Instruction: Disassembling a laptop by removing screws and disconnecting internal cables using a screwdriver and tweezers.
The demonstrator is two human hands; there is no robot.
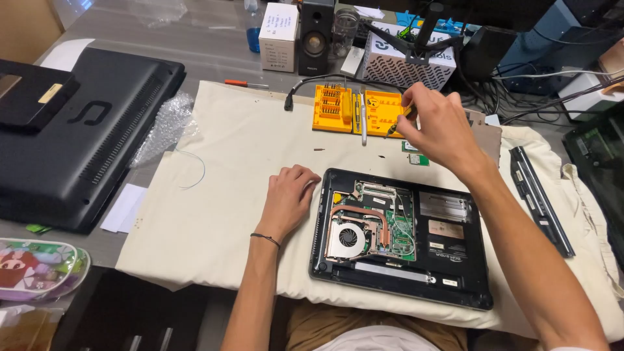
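An opened black laptop (455,260) lies bottom-up on a cream cloth (221,195), its fan (348,237), copper heat pipe and green board exposed. My left hand (289,198) rests loosely curled on the cloth, touching the laptop's left edge and holding nothing. My right hand (439,123) reaches out over the orange screwdriver bit case (357,110) at the far side of the cloth, fingers pinched on a small yellow-handled screwdriver (398,123). A silver driver shaft (363,120) lies between the case's two halves.
A black all-in-one computer (84,136) lies face down at left, with bubble wrap (162,127) beside it. A long black laptop strip (539,192) rests at right. A speaker (315,36), white box, jar, cables and a red-handled screwdriver (244,83) sit at the back. A small green card (416,158) lies near the laptop.
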